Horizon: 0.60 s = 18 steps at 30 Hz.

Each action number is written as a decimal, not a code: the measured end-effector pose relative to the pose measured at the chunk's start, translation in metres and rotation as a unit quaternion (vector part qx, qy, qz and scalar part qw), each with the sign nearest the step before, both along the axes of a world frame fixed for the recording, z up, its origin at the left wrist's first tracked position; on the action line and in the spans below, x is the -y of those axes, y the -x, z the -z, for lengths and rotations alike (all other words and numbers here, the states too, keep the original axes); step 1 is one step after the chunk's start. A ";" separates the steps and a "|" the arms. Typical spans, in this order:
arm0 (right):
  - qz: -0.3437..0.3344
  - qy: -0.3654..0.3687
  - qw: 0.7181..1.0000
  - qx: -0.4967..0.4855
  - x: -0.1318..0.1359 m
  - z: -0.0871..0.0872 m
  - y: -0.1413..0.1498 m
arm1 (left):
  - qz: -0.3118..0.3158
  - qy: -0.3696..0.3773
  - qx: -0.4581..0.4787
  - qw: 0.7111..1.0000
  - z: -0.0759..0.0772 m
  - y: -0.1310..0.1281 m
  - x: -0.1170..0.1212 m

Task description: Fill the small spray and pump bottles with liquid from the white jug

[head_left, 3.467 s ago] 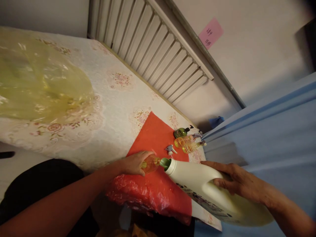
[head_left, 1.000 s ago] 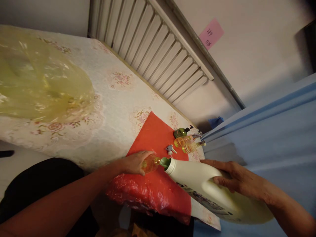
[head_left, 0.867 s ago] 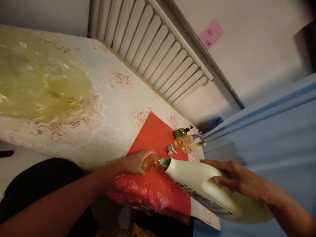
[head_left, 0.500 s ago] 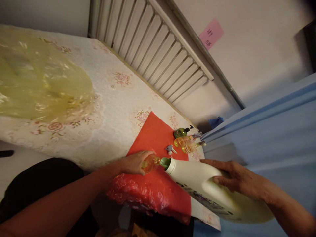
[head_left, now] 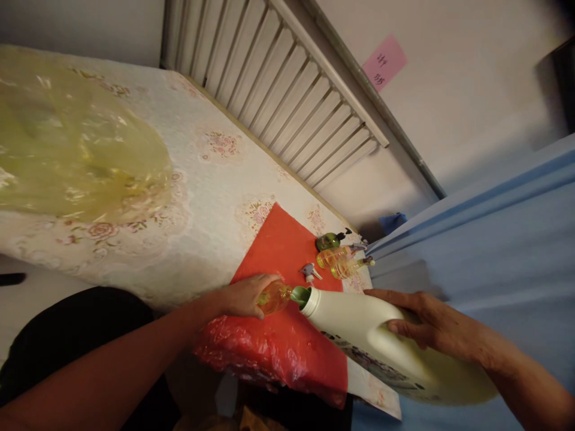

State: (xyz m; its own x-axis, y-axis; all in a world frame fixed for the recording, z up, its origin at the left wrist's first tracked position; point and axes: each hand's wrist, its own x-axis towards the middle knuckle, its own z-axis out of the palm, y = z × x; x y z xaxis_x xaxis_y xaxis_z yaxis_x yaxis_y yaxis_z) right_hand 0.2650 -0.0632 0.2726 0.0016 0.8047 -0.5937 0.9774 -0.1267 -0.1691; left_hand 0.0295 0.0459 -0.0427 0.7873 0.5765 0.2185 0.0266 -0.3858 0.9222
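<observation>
My left hand (head_left: 246,296) is wrapped round a small clear bottle with orange-yellow tints (head_left: 274,297). My right hand (head_left: 426,323) grips a large pale-green jug (head_left: 381,335) by its handle. The jug is tilted, and its green spout (head_left: 300,296) meets the bottle's mouth. Whether liquid is flowing I cannot make out. A grey spray nozzle (head_left: 309,272) lies just beyond on the red sheet (head_left: 269,245). Past it are a dark green bottle (head_left: 327,241) and two yellowish bottles (head_left: 344,268) with sprayer tops.
A yellow plastic bag (head_left: 81,143) covers the left of the flowered tablecloth (head_left: 202,197). Behind the table stands a white radiator (head_left: 269,90). Blue curtain (head_left: 503,239) hangs at the right. Crinkled red plastic (head_left: 260,353) lies at the near edge.
</observation>
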 end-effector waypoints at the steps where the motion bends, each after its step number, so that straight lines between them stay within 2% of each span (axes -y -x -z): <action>1: 0.000 -0.001 1.000 0.002 0.000 0.000 0.000 | 0.002 -0.002 0.002 1.000 -0.001 0.000 0.000; 7: -0.003 0.003 1.000 0.001 0.000 -0.001 0.000 | 0.001 0.006 -0.001 1.000 -0.004 0.001 0.000; 18: -0.004 0.009 1.000 0.010 -0.001 -0.002 0.004 | 0.003 0.006 0.004 1.000 -0.001 0.001 -0.001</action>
State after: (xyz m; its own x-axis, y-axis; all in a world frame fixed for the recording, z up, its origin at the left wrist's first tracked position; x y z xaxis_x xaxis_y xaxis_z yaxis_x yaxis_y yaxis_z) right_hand 0.2612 -0.0620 0.2750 0.0080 0.7940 -0.6078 0.9816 -0.1221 -0.1465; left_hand 0.0289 0.0465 -0.0420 0.7894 0.5741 0.2174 0.0174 -0.3749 0.9269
